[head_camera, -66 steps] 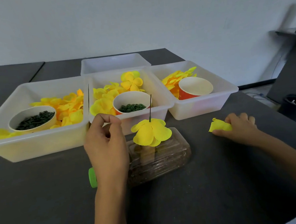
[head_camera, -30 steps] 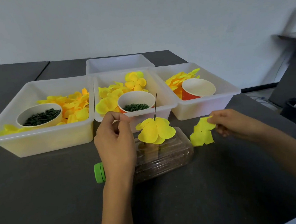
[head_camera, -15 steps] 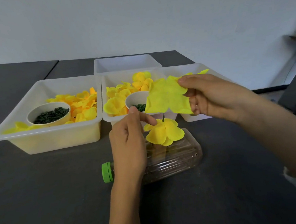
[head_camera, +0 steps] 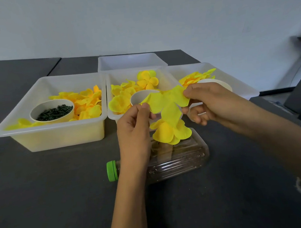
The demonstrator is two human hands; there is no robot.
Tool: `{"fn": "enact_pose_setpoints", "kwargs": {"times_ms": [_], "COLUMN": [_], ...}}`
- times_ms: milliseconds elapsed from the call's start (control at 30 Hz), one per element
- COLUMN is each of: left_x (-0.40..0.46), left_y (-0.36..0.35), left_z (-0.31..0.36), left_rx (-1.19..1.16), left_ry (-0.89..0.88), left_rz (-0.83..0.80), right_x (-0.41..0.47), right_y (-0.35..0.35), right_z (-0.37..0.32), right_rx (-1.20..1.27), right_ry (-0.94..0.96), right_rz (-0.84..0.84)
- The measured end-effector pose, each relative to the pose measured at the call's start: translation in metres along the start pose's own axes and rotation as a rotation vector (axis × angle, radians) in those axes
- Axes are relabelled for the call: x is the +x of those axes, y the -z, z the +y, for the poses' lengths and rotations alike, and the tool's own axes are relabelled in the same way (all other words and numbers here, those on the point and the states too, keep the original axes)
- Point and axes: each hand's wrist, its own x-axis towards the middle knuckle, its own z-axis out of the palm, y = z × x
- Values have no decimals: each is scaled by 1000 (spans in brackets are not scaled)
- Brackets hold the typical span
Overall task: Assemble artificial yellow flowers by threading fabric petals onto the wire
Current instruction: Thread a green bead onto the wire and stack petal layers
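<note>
Yellow fabric petal piece [head_camera: 167,104] — lifted off the worktop moments ago — is now being stretched between left hand [head_camera: 135,132] and right hand [head_camera: 205,103], both pinching its edges, directly over the half-built flower [head_camera: 170,133] at twelve o'clock of the bottle [head_camera: 176,159] — ready for threading.

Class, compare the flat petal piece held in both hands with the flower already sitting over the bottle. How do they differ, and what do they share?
The petal piece is spread flat; the flower has petals cupped and drooping downward.
The petal piece is pinched at its edges by the left hand and right hand; the flower stands free of both hands, above the bottle.
The petal piece is a paler lemon yellow; the flower looks deeper yellow.
Both are yellow fabric with rounded lobes.
</note>
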Motion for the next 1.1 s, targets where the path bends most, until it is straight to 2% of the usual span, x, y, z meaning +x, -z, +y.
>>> {"fn": "enact_pose_setpoints", "kwargs": {"times_ms": [133, 333, 467, 633, 867, 1100], "left_x": [3, 8, 8, 7, 4, 6], "left_y": [-4, -7, -9, -9, -6, -9], "left_z": [3, 6, 5, 3, -1, 3], "left_rx": [-7, -7, 47, 86, 79, 66], "left_ry": [-42, -39, -25, -8, 26, 86], "left_rz": [-9, -14, -35, -23, 13, -18], "right_x": [-1, 2, 5, 6, 4, 1], "right_y": [5, 12, 11, 9, 10, 8], "right_z": [0, 4, 14, 21, 18, 17], "right_rx": [-39, 0, -58, -59, -45, -23], "right_ry": [33, 105, 60, 58, 80, 0], "right_rz": [-16, 69, 115, 91, 108, 117]}}
